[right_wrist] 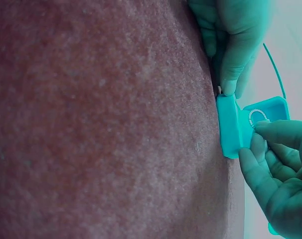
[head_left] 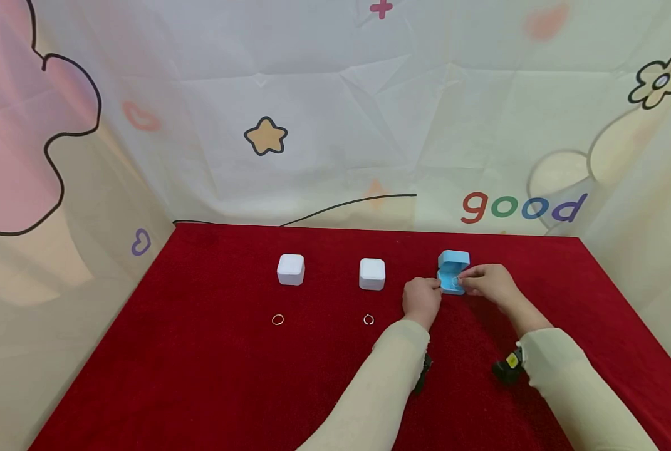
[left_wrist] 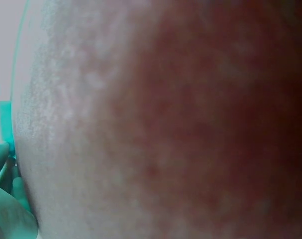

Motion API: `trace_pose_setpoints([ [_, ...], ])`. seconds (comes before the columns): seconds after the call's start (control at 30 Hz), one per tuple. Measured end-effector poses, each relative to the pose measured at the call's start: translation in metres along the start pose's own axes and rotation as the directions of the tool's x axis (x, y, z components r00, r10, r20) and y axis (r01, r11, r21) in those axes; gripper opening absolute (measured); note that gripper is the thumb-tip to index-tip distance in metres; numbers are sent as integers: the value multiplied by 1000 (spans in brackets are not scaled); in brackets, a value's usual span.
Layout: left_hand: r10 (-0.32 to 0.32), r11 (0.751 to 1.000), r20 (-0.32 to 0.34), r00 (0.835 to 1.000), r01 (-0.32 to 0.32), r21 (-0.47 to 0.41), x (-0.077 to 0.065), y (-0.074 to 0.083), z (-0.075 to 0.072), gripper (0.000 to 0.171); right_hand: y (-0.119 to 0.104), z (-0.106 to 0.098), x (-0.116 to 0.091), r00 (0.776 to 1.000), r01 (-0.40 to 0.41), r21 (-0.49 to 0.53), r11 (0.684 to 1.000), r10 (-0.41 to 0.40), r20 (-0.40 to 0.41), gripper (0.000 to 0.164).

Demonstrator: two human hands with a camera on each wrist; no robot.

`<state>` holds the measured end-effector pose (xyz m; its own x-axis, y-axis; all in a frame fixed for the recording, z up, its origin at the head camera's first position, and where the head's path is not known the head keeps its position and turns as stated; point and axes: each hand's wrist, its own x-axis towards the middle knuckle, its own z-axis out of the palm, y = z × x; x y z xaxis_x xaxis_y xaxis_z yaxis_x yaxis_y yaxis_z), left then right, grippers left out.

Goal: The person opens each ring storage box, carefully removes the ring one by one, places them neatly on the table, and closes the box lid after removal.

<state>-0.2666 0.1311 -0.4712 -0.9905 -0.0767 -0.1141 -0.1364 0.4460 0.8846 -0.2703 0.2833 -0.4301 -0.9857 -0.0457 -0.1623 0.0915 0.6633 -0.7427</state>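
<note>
A light-blue ring box (head_left: pixel 451 288) stands with its lid raised at the right rear of the red cloth. My left hand (head_left: pixel 422 300) holds the box by its left side, thumb against the wall in the right wrist view. Between thumb and forefinger, my right hand (head_left: pixel 488 285) pinches a ring (right_wrist: pixel 258 116), which stands upright at the box's insert. Whether the ring sits in the slot is hard to tell. The left wrist view is mostly blurred cloth, with part of a hand (left_wrist: pixel 11 211) and the box (left_wrist: pixel 6 122) at its left edge.
Two closed white ring boxes (head_left: pixel 291 269) (head_left: pixel 372 274) stand in a row left of the blue one. In front of them lie a gold-coloured ring (head_left: pixel 277 319) and a silvery open ring (head_left: pixel 368 319). A printed cloth backdrop (head_left: pixel 335 125) rises behind the table.
</note>
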Motion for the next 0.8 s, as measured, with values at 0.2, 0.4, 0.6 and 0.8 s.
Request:
trace_pose_setpoints([
  [0.2,10,1000,-9,1000,-10,2,0,-1,1,22,1,-2,-3,1000,8,-3,1000,-8,11,39],
  [0.4,15,1000,-15,1000,-15,4,-1,0,0,22,4,-4,-3,1000,-9,-6,1000,9,17,39],
  [0.6,9,1000,-15,1000,-9,3,-2,1,0,22,9,-5,-4,999,-3,-7,1000,4,34,38],
  [0.8,20,1000,-16,1000,-20,-2,-3,1,0,22,7,-5,-6,999,-2,2,1000,2,44,37],
])
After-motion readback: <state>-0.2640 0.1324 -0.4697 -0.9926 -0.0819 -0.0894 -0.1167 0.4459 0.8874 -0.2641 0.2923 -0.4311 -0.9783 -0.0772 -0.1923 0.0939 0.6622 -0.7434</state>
